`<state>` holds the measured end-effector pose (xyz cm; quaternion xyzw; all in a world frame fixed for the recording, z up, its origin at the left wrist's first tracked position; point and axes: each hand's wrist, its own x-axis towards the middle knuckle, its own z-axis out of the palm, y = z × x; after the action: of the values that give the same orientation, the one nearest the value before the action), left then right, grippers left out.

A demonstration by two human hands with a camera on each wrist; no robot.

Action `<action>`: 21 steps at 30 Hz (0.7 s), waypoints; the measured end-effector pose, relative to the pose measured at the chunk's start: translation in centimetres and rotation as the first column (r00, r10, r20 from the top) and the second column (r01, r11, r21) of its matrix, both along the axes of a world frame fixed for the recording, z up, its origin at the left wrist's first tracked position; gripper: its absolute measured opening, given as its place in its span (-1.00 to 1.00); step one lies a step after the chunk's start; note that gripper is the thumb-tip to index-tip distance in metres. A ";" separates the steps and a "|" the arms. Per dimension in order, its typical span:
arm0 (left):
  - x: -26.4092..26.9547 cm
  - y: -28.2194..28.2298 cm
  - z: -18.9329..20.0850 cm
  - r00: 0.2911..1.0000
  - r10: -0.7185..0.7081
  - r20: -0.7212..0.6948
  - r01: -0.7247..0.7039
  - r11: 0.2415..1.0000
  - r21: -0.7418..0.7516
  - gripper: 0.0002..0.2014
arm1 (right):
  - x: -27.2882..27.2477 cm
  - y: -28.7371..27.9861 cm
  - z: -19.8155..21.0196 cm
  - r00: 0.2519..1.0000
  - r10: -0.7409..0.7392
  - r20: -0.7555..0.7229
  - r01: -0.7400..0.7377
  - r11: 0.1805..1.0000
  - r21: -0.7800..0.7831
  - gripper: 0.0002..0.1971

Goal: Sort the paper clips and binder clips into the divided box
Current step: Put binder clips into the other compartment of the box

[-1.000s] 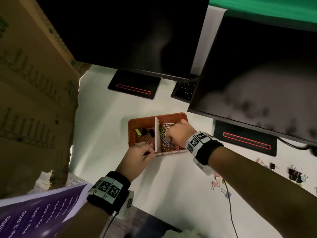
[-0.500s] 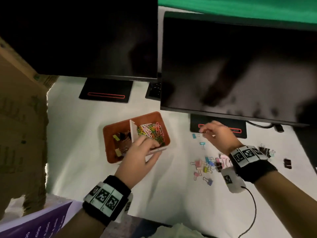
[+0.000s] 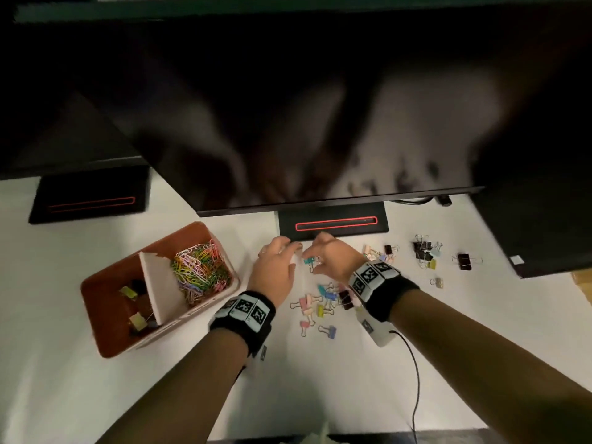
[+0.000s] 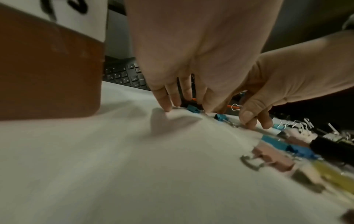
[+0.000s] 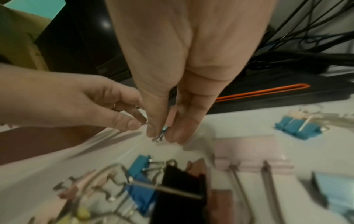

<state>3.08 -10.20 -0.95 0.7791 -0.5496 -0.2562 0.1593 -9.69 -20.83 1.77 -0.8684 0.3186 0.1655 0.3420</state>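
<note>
both hands meet over the white tabletop [image 3: 96, 395], just in front of a black monitor base [image 3: 333, 223] with a red-lit slot. the right hand [image 3: 333, 262] pinches the wire handle of a small teal binder clip [image 3: 309, 260] between thumb and fingertips, low over the tabletop. the left hand [image 3: 275, 270] is just beside it, fingers pointing down with their tips on the tabletop; a second teal clip [image 4: 192, 108] lies at those fingertips, but i cannot tell whether the left hand grips anything.

the brown divided box [image 3: 105, 334] stands to the left of the left hand. its right compartment, nearer that hand, holds a heap of coloured paper clips [image 3: 200, 272]; the left compartment, past the white divider [image 3: 160, 291], holds a few binder clips, dim and hard to count. loose binder clips [image 3: 320, 304] in pink, blue, yellow and black lie just below the two hands, and more black clips [image 3: 423, 251] lie to the right of the right hand.

only the right wrist view shows the silver handle [image 5: 161, 134] held between the fingers. only the left wrist view shows a black keyboard [image 4: 124, 75] beyond the left hand's fingers, and the box's outer wall close by. both wrist views are blurred towards the bottom, and the clip's teal body is mostly hidden by the fingers in the right wrist view.
</note>
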 end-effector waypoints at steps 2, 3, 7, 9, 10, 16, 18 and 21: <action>0.1 -0.3 -0.3 0.999 -0.015 0.029 0.015 1.000 0.003 -0.66 | 0.6 0.0 -0.4 0.999 0.041 -0.027 -0.042 0.999 -0.013 -0.63; 0.2 -0.3 -0.4 1.000 -0.015 0.027 0.015 1.000 0.002 -0.70 | 0.7 0.0 -0.5 0.998 0.049 -0.031 -0.049 0.999 -0.016 -0.64; 0.5 0.2 -0.6 0.999 -0.045 0.004 0.045 0.999 0.027 -0.82 | 0.5 -0.6 -0.6 0.999 0.033 -0.030 -0.033 0.999 -0.002 -0.73; 0.6 0.4 -0.5 0.997 -0.050 -0.052 0.051 0.999 0.015 -0.87 | 0.0 -0.9 -0.4 0.999 0.022 -0.039 -0.021 1.000 0.016 -0.78; 0.6 0.6 -0.4 0.996 -0.030 -0.085 0.032 0.999 0.017 -0.85 | -0.3 -0.9 0.0 0.999 0.022 -0.048 -0.020 0.999 0.040 -0.77; 0.1 4.0 1.1 0.908 0.088 -0.410 -0.037 0.991 0.131 -0.58 | -1.3 0.8 1.2 0.977 0.207 -0.051 -0.197 0.967 0.159 -0.61; -0.7 5.1 1.2 0.906 0.046 -0.421 0.008 0.992 0.125 -0.62 | -1.0 1.8 0.6 0.955 0.283 -0.091 -0.269 0.953 0.140 -0.65; -2.1 5.4 0.9 0.951 0.002 -0.308 0.039 0.991 0.129 -0.69 | -0.5 2.7 0.1 0.950 0.298 -0.087 -0.290 0.952 0.101 -0.76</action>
<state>0.97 -4.83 -0.09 0.7335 -0.5071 -0.4118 0.1879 -10.18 -18.15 1.86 -0.8809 0.1950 0.2721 0.3346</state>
